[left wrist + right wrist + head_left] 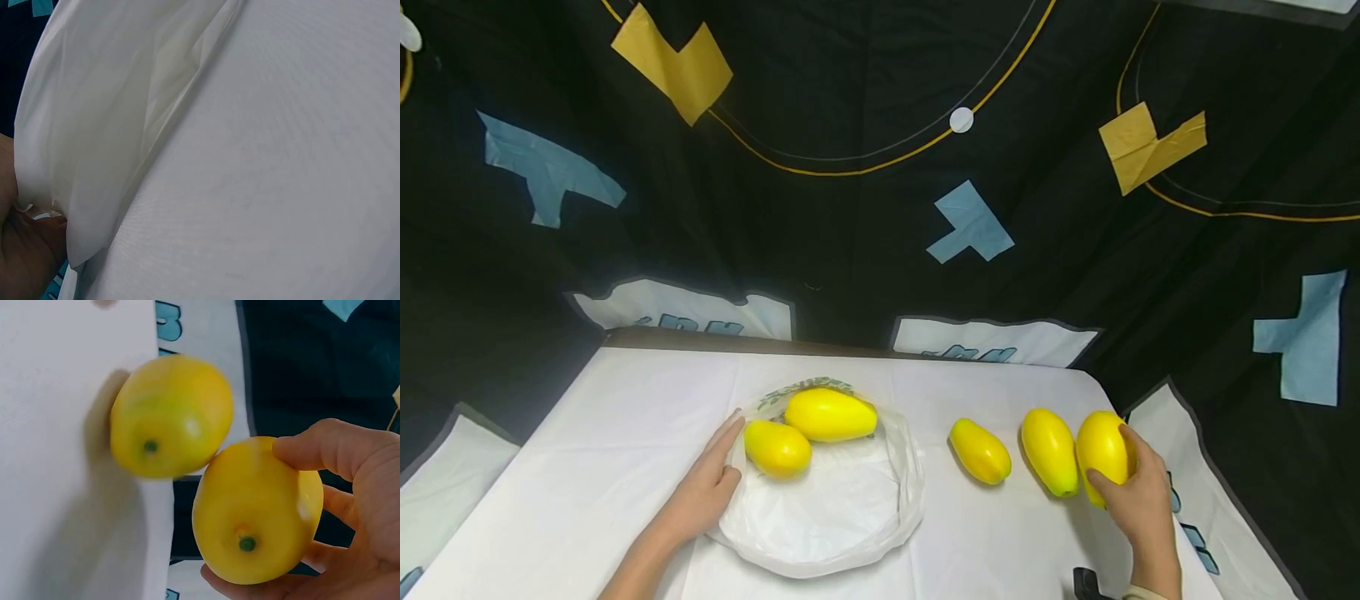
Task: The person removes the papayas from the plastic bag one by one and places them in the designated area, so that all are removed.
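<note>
At the right side of the table, my right hand (1141,492) grips a smooth yellow papaya (250,519), thumb on one side and fingers around the other. A second papaya (1049,452) lies right against it, its green tip toward me. Left of that one, a smaller papaya (981,451) rests on the cloth. My left hand (703,493) holds the left rim of a white plastic bag (106,125), which is spread wide with its mouth up. Inside the bag are two papayas, a rounder one (777,449) near my left fingers and a longer one (831,415) behind it.
White cloth covers the table (1000,550), whose right edge runs close by my right hand. Behind hangs a black curtain (820,250) with tape patches. A small black object (1086,582) shows at the bottom, near the right wrist.
</note>
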Demonstrator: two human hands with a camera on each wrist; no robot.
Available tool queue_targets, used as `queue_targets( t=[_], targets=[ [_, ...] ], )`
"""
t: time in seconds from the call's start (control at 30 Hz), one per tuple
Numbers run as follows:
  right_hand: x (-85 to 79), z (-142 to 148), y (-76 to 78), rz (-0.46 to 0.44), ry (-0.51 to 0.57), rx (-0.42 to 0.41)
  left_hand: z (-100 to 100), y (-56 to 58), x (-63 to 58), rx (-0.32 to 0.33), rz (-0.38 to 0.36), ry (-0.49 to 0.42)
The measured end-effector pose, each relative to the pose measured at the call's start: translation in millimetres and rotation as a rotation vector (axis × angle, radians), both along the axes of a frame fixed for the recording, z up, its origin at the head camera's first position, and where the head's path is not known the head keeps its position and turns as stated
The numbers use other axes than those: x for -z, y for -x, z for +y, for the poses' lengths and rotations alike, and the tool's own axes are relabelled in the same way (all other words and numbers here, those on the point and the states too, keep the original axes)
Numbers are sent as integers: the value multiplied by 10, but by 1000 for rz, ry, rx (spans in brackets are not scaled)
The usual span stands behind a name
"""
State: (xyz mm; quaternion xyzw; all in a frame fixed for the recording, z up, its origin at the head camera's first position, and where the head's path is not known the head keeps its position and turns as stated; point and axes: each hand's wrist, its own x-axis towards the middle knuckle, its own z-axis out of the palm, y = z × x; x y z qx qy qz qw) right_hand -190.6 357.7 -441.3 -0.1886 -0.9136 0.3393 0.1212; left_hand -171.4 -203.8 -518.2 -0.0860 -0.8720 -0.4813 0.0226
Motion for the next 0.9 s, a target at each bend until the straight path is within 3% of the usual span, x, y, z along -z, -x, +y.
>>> queue_targets(
  t=[0.53, 0.9],
  targets=[
    [289, 198, 55, -137, -30, 20, 19, -16, 18, 1, -4, -9],
    [296, 199, 87, -193, 8, 64, 1, -5, -1, -4, -11, 8]
  ],
)
